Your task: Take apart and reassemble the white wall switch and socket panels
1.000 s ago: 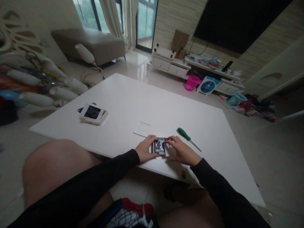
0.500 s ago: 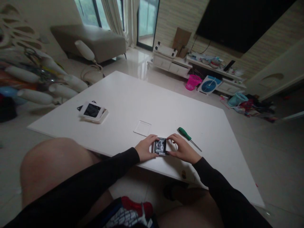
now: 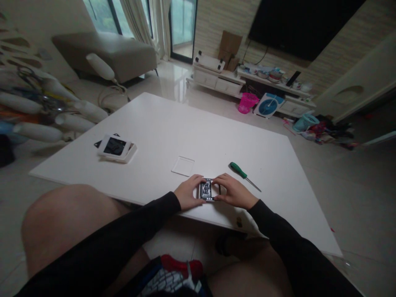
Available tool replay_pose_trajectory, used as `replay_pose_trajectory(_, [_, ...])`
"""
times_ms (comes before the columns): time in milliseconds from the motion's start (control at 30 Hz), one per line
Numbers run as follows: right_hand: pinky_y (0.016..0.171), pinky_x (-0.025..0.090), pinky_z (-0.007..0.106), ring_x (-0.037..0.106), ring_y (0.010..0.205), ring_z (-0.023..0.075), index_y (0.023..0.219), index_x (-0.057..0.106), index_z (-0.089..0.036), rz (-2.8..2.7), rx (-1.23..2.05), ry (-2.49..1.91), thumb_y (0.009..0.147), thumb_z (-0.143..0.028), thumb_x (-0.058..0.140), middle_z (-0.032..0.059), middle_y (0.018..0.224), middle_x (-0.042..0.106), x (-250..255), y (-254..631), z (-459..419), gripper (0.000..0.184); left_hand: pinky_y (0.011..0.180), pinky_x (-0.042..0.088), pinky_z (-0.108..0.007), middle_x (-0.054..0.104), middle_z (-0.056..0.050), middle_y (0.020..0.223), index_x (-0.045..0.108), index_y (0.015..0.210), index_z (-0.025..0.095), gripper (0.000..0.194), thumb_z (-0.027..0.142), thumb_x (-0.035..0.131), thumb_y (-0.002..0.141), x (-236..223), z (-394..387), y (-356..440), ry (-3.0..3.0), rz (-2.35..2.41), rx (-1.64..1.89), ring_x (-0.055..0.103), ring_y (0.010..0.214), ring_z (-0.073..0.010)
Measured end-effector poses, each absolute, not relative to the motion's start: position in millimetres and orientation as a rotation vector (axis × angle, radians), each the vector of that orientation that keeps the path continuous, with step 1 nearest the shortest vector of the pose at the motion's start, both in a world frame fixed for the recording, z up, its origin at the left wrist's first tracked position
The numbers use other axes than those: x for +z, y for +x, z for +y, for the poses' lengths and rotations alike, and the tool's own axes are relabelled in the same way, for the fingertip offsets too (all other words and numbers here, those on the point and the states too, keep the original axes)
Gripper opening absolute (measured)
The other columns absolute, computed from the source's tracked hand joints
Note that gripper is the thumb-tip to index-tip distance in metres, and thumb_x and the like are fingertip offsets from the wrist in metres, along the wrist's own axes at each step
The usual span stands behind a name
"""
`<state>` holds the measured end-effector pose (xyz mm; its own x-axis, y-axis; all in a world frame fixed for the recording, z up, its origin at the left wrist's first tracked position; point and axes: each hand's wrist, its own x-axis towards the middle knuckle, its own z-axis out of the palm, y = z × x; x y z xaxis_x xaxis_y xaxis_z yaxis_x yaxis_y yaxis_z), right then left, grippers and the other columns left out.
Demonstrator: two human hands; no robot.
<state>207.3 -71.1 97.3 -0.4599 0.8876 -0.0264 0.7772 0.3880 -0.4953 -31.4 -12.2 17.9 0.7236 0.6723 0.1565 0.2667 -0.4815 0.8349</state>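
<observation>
At the near edge of the table, a small square panel (image 3: pixel 206 189) with a dark border and a black-and-white design lies between my hands. My left hand (image 3: pixel 188 194) grips its left side, thumb below and fingers above. My right hand (image 3: pixel 233 192) has its thumb and fingertips on the panel's right part. A thin dark edge shows under my right palm; whether it belongs to the same panel I cannot tell. Just beyond my left hand lies a clear square plate (image 3: pixel 183 166). Past my right hand rests a screwdriver (image 3: pixel 238 168) with a green handle.
On the left of the white table (image 3: pixel 192 123) sits a stack of white frame-like pieces (image 3: pixel 117 149) with a dark insert. A small brown-yellow piece (image 3: pixel 239 222) is at the table's near edge. White rounded objects (image 3: pixel 40 131) stand beyond the left side.
My right fingers have shifted left onto the panel's right part, and a dark edge now shows beneath the palm. My left hand keeps its hold. The view has turned slightly.
</observation>
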Motion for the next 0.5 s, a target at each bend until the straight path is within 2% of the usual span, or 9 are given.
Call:
replay_pose_trajectory(233, [0.094,0.053,0.041,0.063,0.109,0.029,0.118,0.069,-0.017,-2.43,0.61,-1.633,0.081,-0.016,0.082,0.0124,0.11,0.074,109.4,197.5,-76.9,0.04,0.115,0.046,-0.054,0.058,-0.013,0.138,0.06,0.125,0.022,0.07,0.028,0.091,0.062,19.2,-12.8,-31.1,2.063,0.718,0.593,0.059,0.13,-0.0349])
replay_pose_trajectory(400, [0.097,0.053,0.038,0.066,0.113,0.0289,0.106,0.076,-0.019,-2.445,0.587,-1.729,0.08,-0.022,0.086,0.0125,0.109,0.075,103.1,197.1,-75.6,0.028,0.114,0.047,-0.052,0.058,-0.013,0.138,0.06,0.125,0.022,0.072,0.027,0.092,0.061,18.8,-12.5,-31.1,2.068,0.734,0.586,0.059,0.13,-0.0344])
replay_pose_trajectory(500, [0.096,0.054,0.038,0.07,0.108,0.0286,0.105,0.079,-0.021,-2.368,0.558,-1.88,0.077,-0.027,0.089,0.0134,0.114,0.074,97.9,195.9,-75.0,0.03,0.114,0.047,-0.053,0.058,-0.014,0.138,0.06,0.125,0.022,0.071,0.028,0.091,0.062,18.3,-12.1,-31.3,2.068,0.726,0.587,0.058,0.131,-0.0349])
